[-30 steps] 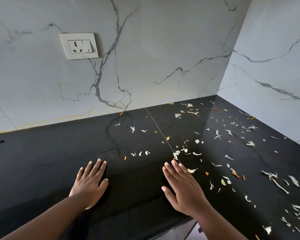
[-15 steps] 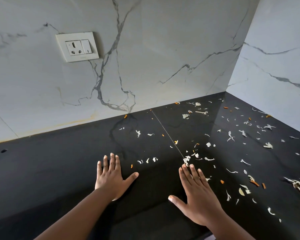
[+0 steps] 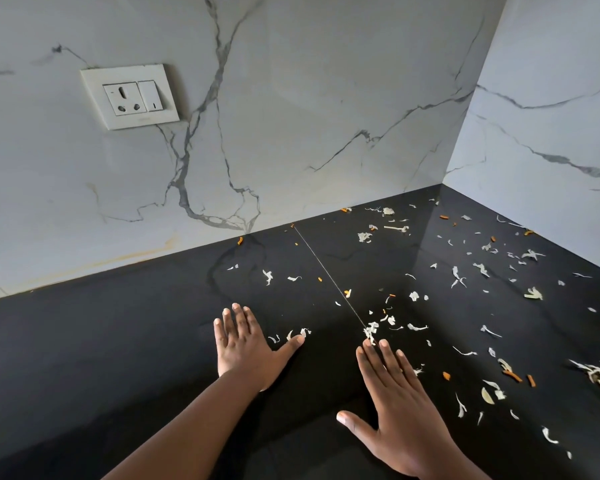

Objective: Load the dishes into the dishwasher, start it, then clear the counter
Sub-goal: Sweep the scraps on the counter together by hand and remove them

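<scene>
A black stone counter (image 3: 118, 341) fills the lower view. White and orange vegetable scraps (image 3: 458, 275) lie scattered over its right half, up to the corner. My left hand (image 3: 246, 344) lies flat on the counter with straight fingers and the thumb spread toward a few white scraps (image 3: 291, 336). My right hand (image 3: 395, 407) is flat too, fingers straight, fingertips at a small white clump (image 3: 371, 332) by the slab seam. Neither hand holds anything. No dishes or dishwasher are in view.
White marble walls rise behind and to the right, meeting in a corner (image 3: 444, 181). A white socket with a switch (image 3: 130, 97) sits on the back wall. A thin seam (image 3: 326, 275) runs across the counter.
Both hands have slid forward and to the right along the counter. My left thumb has spread out toward the scraps. The view has shifted with them.
</scene>
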A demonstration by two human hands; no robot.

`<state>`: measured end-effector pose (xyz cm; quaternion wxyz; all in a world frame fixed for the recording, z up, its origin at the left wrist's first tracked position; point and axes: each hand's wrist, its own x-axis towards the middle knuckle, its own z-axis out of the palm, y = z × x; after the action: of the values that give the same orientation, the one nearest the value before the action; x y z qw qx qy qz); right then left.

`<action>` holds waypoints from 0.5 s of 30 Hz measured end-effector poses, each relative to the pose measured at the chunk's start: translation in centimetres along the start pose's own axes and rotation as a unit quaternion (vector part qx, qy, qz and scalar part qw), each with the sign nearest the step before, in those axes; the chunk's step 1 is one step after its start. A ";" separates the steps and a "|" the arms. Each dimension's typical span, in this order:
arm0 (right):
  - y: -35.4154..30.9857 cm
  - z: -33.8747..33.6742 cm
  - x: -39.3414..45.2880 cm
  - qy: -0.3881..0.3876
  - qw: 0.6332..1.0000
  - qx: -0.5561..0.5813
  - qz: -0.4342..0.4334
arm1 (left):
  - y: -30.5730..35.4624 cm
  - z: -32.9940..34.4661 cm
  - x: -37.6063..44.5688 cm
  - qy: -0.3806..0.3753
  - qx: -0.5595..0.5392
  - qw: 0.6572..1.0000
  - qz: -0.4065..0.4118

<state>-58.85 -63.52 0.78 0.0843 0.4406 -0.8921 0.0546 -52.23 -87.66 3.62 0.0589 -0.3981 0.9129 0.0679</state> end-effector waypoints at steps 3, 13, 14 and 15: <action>0.0 -0.1 0.0 -0.001 1.000 0.011 0.005 | 4.0 -0.1 -0.3 -0.004 -0.013 0.999 0.042; 0.1 0.0 -0.1 0.020 1.000 0.019 0.013 | 9.2 0.8 0.4 -0.027 -0.061 0.988 0.142; 0.0 -0.1 -0.2 0.027 0.999 0.018 0.012 | 9.0 0.7 0.5 -0.039 -0.095 0.984 0.148; -0.1 -0.2 -0.2 0.040 0.999 0.016 0.008 | 8.7 0.5 0.7 -0.051 -0.137 0.977 0.153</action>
<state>-58.63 -63.44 0.98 0.1121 0.4322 -0.8905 0.0874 -59.11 -82.25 3.70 0.0390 -0.2538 0.9410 0.2203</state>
